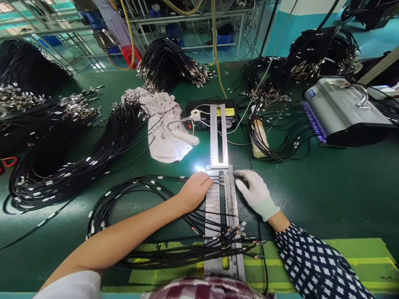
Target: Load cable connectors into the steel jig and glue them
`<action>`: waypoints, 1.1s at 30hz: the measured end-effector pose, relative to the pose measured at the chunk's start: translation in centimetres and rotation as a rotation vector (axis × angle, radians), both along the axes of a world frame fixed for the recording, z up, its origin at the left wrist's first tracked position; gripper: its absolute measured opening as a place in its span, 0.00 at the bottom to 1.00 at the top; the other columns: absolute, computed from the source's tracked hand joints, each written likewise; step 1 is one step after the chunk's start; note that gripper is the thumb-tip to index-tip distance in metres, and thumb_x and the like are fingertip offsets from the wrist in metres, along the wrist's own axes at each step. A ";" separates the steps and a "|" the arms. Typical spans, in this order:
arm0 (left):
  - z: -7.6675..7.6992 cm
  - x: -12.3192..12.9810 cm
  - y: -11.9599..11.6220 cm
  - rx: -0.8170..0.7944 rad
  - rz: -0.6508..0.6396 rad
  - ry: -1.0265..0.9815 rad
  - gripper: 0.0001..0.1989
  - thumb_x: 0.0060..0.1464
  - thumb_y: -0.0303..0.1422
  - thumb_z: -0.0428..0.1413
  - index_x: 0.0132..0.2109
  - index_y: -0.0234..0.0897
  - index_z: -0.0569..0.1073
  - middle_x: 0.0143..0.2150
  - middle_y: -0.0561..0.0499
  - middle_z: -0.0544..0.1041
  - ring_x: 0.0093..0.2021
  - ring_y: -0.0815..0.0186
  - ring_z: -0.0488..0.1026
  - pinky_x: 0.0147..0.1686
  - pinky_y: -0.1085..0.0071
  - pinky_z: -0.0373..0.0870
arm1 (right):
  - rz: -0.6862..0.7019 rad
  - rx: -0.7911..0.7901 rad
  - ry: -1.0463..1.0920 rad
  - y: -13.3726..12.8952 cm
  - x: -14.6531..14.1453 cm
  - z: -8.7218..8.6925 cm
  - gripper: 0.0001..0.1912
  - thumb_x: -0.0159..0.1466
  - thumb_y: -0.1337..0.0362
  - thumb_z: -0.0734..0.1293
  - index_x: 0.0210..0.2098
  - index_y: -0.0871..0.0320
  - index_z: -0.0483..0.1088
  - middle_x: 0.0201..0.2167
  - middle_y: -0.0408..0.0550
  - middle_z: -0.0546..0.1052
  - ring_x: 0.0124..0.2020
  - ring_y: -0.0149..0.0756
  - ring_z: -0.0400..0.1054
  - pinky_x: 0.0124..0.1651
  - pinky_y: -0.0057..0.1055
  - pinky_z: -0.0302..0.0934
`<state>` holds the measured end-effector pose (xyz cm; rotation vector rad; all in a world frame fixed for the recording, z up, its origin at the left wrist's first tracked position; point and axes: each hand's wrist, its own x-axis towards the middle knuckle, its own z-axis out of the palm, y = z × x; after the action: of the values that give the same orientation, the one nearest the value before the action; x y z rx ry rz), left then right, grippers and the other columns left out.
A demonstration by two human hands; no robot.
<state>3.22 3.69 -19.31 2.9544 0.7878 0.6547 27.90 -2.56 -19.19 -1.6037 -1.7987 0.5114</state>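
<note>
A slotted metal jig [214, 203] lies lengthwise on the green bench, with thin black cables laid across it. My bare left hand [195, 192] rests at the jig's left edge, its fingers curled down on a black cable [174, 177]. Short cable ends with small metal tips poke over the jig's slot beside those fingertips. My right hand [254, 194], in a white glove, is at the right rail with thumb and index finger apart and nothing visible between them. Nearer to me, a bunch of loose cable ends with metal connectors [240, 232] crosses the jig.
Behind the jig stands a black control box [232, 111]. A white cloth [165, 137] and a white handheld tool [185, 137] lie to its left. Large cable bundles [71, 162] fill the left side. A grey metal machine with purple light [349, 110] sits at right.
</note>
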 end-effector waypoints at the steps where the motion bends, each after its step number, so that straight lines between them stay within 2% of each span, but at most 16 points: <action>1: -0.1 0.1 0.0 0.007 0.002 0.016 0.15 0.68 0.26 0.42 0.38 0.35 0.72 0.35 0.46 0.72 0.35 0.61 0.65 0.35 0.65 0.64 | 0.001 -0.001 0.001 0.0 0.0 0.1 0.12 0.69 0.60 0.61 0.48 0.53 0.72 0.48 0.49 0.78 0.51 0.46 0.70 0.55 0.47 0.65; 6: -0.1 0.0 0.0 -0.012 -0.019 0.033 0.16 0.69 0.26 0.41 0.39 0.34 0.72 0.36 0.45 0.71 0.36 0.60 0.64 0.36 0.64 0.64 | 0.005 0.019 0.007 0.1 -0.1 0.4 0.12 0.69 0.60 0.61 0.48 0.53 0.72 0.46 0.49 0.78 0.50 0.46 0.71 0.55 0.46 0.64; 10: -0.1 0.2 0.3 -0.107 -0.096 0.027 0.18 0.69 0.25 0.38 0.42 0.34 0.73 0.37 0.45 0.72 0.37 0.61 0.64 0.40 0.64 0.67 | 0.002 0.024 0.013 0.1 -0.2 0.5 0.12 0.68 0.60 0.61 0.47 0.52 0.73 0.46 0.49 0.79 0.50 0.46 0.71 0.55 0.46 0.65; 16: -0.1 -0.3 0.8 -0.173 -0.175 -0.088 0.16 0.69 0.26 0.40 0.48 0.34 0.73 0.40 0.45 0.72 0.41 0.62 0.66 0.43 0.65 0.68 | 0.009 0.021 0.014 0.2 -0.1 0.4 0.11 0.68 0.61 0.61 0.47 0.53 0.72 0.46 0.49 0.78 0.50 0.45 0.70 0.54 0.46 0.64; 19: -0.1 -1.1 0.4 -0.224 -0.121 -0.113 0.16 0.68 0.26 0.42 0.51 0.38 0.74 0.42 0.45 0.70 0.43 0.62 0.66 0.43 0.65 0.67 | 0.012 0.015 0.013 0.2 -0.1 0.4 0.11 0.69 0.61 0.61 0.48 0.53 0.72 0.46 0.49 0.78 0.50 0.45 0.70 0.54 0.45 0.64; 22: -0.1 -1.8 -0.1 -0.271 -0.040 -0.086 0.18 0.68 0.26 0.44 0.55 0.42 0.74 0.38 0.47 0.68 0.40 0.63 0.64 0.39 0.66 0.65 | 0.014 0.004 0.007 0.2 -0.1 0.4 0.12 0.69 0.60 0.61 0.48 0.52 0.72 0.46 0.49 0.78 0.50 0.46 0.71 0.54 0.46 0.65; 26: -0.1 -2.1 -0.4 -0.317 -0.030 -0.092 0.19 0.68 0.26 0.42 0.57 0.41 0.73 0.38 0.47 0.68 0.38 0.64 0.64 0.39 0.67 0.65 | 0.010 0.013 0.000 0.2 -0.1 0.3 0.12 0.68 0.60 0.61 0.48 0.52 0.73 0.46 0.49 0.79 0.49 0.46 0.71 0.54 0.46 0.65; 30: 0.9 -2.1 -1.1 -0.328 0.001 -0.069 0.17 0.69 0.28 0.42 0.58 0.38 0.70 0.41 0.46 0.71 0.41 0.62 0.67 0.41 0.65 0.66 | 0.014 0.013 -0.005 0.2 -0.1 0.2 0.12 0.68 0.60 0.61 0.48 0.52 0.73 0.46 0.48 0.79 0.50 0.46 0.70 0.55 0.46 0.64; 33: 2.1 -1.8 -2.9 -0.403 -0.027 -0.036 0.13 0.67 0.32 0.48 0.56 0.36 0.68 0.47 0.44 0.72 0.47 0.59 0.67 0.47 0.61 0.65 | 0.021 0.021 -0.007 0.1 -0.1 0.1 0.12 0.68 0.59 0.61 0.48 0.52 0.73 0.46 0.48 0.79 0.50 0.46 0.70 0.55 0.45 0.64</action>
<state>1.39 0.77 -17.25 2.5772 0.7700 0.4784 27.83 -2.46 -19.05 -1.5757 -1.8222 0.4962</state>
